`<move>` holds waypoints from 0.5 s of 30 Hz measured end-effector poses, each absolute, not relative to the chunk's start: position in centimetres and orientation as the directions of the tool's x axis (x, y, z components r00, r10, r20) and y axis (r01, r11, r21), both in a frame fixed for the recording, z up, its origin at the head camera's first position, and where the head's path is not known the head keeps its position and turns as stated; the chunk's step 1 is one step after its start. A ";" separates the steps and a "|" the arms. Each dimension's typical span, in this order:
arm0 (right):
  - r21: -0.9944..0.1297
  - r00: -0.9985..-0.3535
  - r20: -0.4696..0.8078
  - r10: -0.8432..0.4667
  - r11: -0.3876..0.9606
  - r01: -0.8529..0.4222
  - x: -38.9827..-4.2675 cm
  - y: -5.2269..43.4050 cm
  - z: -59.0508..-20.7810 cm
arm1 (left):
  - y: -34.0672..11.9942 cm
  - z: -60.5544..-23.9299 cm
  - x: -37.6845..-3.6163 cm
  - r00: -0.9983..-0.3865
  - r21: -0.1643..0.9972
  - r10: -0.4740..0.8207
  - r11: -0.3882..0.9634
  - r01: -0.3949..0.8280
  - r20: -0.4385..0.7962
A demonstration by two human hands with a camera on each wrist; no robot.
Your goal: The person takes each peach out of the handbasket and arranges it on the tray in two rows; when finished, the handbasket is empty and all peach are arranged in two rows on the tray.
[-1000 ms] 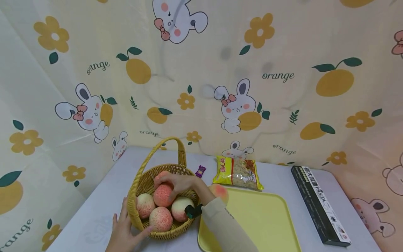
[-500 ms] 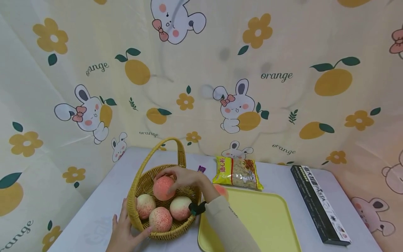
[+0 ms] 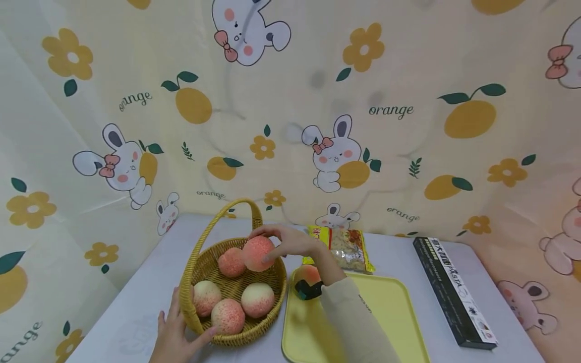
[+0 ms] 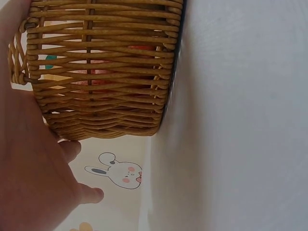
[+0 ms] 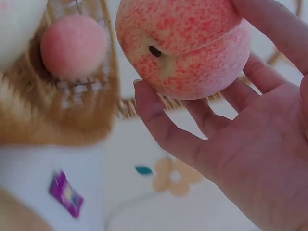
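Note:
My right hand [image 3: 297, 242] holds a pink peach [image 3: 257, 253] between thumb and fingers, raised over the right part of a wicker basket [image 3: 264, 326]. The right wrist view shows the speckled peach [image 5: 183, 57] with its crease and dark stem pit. Several peaches lie inside the basket: one small and reddish [image 3: 231, 262] at the back, paler ones [image 3: 257, 299] toward the front. My left hand [image 3: 174, 335] rests against the basket's left side, fingers spread and thumb at the front rim. In the left wrist view, that hand [image 4: 33, 163] lies along the woven wall [image 4: 106, 72].
A yellow tray [image 3: 390, 307] lies right of the basket, with a peach [image 3: 307, 274] at its back left corner, partly behind my wristband. Behind it lies a pasta bag [image 3: 347, 247]; a black pasta box [image 3: 454, 292] lies far right. A purple wrapped candy [image 5: 66, 194] is beside the basket.
My right hand has lifted the peach from among the others and carried it up and to the right. The reddish peach behind it now shows. My left hand stays at the basket.

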State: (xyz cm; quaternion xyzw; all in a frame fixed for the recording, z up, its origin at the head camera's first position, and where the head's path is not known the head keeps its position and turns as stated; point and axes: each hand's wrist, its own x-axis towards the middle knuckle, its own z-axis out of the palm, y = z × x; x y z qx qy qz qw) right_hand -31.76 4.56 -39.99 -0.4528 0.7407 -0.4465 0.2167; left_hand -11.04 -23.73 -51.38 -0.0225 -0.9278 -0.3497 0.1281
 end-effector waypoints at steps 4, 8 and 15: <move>-0.863 -0.520 0.114 -0.847 0.175 -0.474 -31.9 7.4 -39.6 | -23.9 -51.3 -11.1 -0.967 0.635 -0.047 0.762 0.128 0.251; -0.872 -0.571 0.118 -0.813 0.191 -0.451 -31.8 10.5 -39.8 | -23.9 -51.3 -11.1 -0.967 0.623 -0.046 0.773 0.124 0.249; -0.908 -0.663 0.088 -0.743 0.214 -0.361 -30.2 16.3 -40.1 | -23.5 -51.1 -11.0 -0.969 0.624 -0.044 0.772 0.122 0.244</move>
